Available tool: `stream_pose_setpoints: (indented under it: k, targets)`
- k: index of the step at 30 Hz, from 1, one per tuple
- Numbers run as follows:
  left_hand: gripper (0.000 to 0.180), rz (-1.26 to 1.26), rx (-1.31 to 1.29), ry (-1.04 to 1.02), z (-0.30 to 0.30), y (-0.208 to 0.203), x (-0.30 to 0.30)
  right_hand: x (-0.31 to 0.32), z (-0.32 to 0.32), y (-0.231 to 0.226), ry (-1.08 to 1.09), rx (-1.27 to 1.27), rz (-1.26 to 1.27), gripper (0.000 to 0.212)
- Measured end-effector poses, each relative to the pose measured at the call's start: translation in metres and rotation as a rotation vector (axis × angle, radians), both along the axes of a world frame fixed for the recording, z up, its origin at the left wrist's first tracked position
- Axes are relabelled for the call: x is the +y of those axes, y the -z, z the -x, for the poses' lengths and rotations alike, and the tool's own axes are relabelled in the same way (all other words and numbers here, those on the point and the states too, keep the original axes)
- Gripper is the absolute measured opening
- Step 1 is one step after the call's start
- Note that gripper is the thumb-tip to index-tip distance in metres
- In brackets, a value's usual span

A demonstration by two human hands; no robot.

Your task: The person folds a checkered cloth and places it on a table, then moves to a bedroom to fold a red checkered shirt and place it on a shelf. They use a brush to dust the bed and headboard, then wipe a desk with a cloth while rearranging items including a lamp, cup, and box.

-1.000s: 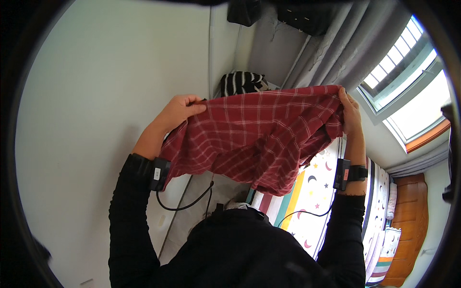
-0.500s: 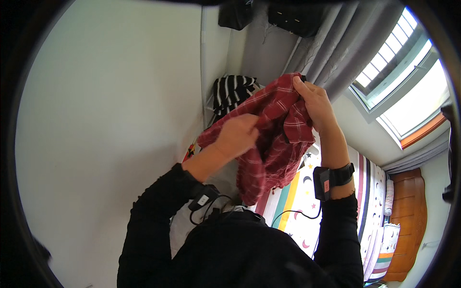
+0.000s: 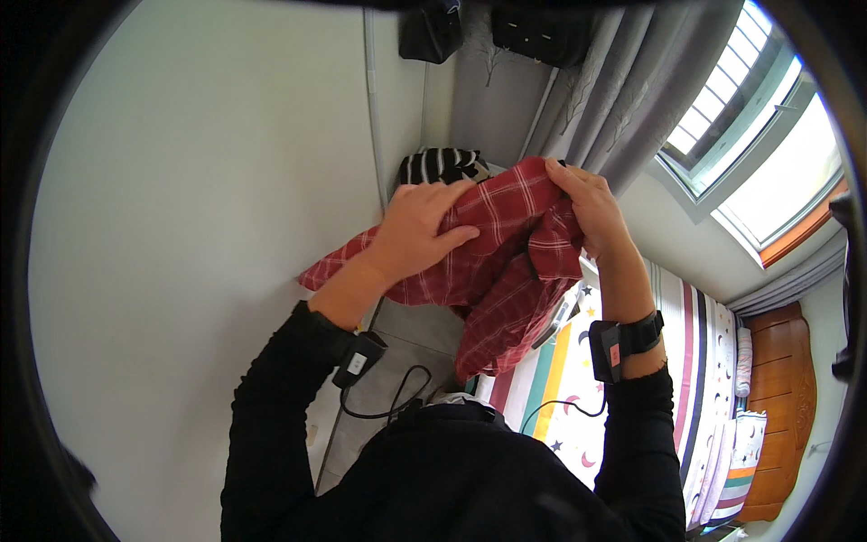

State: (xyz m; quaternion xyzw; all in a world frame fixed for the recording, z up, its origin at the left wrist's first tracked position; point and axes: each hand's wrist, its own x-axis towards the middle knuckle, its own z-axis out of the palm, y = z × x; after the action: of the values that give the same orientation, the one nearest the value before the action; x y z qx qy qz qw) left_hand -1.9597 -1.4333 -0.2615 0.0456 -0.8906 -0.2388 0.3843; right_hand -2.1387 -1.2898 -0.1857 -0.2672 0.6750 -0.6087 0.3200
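A red plaid shirt (image 3: 497,203) with thin white lines hangs in front of me, lifted off the surfaces below. Its upper right corner is pinched by my right hand (image 3: 592,206), thumb on the near side, beside a small dark patch of cloth. My left hand (image 3: 414,228) lies over the shirt's left part, fingers stretched out and thumb apart. Beyond the left wrist, a pointed end of the cloth sticks out toward the wall. Loose folds drop below the right hand. Each wrist carries a black strapped device with a cable.
A bed with a moon-and-star patterned sheet (image 3: 664,334) and a wooden headboard (image 3: 784,406) stands to the right. Black-and-white striped cloth (image 3: 438,167) lies behind the shirt. A white wall (image 3: 208,199) is close on the left; grey curtains (image 3: 614,81) and an open window (image 3: 759,135) are far right.
My left hand has moved slightly left and up and opened over the cloth. The shirt's left side now spreads out wider toward the wall. My right hand keeps its hold.
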Motion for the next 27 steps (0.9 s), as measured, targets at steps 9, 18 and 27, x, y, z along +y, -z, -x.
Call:
stream_pose_setpoints:
  k: [9,18,27]
  targets:
    - [0.031,0.116,0.279,-0.086,0.010,0.003,0.005,-0.006,-0.007,-0.008,-0.060,-0.206,0.066,0.032]
    - [0.016,-0.140,0.157,0.038,0.016,0.010,0.010,0.002,-0.014,-0.004,-0.179,-0.114,0.025,0.034]
    - [0.020,-0.930,-0.305,0.171,-0.005,-0.005,-0.017,0.005,-0.008,0.012,-0.420,0.012,-0.073,0.026]
